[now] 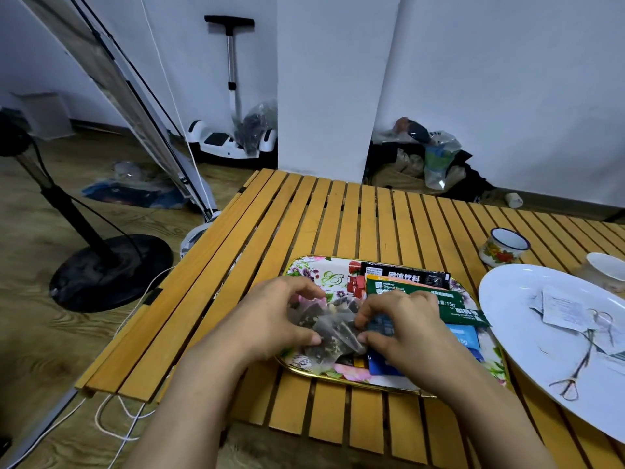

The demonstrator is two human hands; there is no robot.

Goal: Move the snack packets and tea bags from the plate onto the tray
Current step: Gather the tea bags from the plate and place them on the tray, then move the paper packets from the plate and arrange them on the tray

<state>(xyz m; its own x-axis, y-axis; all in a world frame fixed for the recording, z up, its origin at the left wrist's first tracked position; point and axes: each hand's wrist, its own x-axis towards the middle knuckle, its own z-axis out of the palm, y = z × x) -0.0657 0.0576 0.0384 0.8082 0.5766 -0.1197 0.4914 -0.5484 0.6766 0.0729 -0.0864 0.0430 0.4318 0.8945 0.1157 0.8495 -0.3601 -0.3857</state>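
A floral tray (pixel 314 269) with a gold rim lies on the slatted wooden table (pixel 338 211). On it are a black packet (pixel 406 275), a green packet (pixel 453 304), blue packets (pixel 465 336) and a heap of translucent tea bags (pixel 333 330). My left hand (pixel 270 316) and my right hand (pixel 402 326) both grip the tea bags over the tray's near left part, fingers curled round them. The white plate (pixel 527 340) sits to the right of the tray and shows a printed drawing and a small white paper sachet (pixel 561 308).
An enamel mug (pixel 504 247) with flowers and a white cup (pixel 605 270) stand behind the plate. On the floor to the left are a black fan base (pixel 111 269), white cables and a white hoverboard (pixel 233 140). Bags are piled by the wall.
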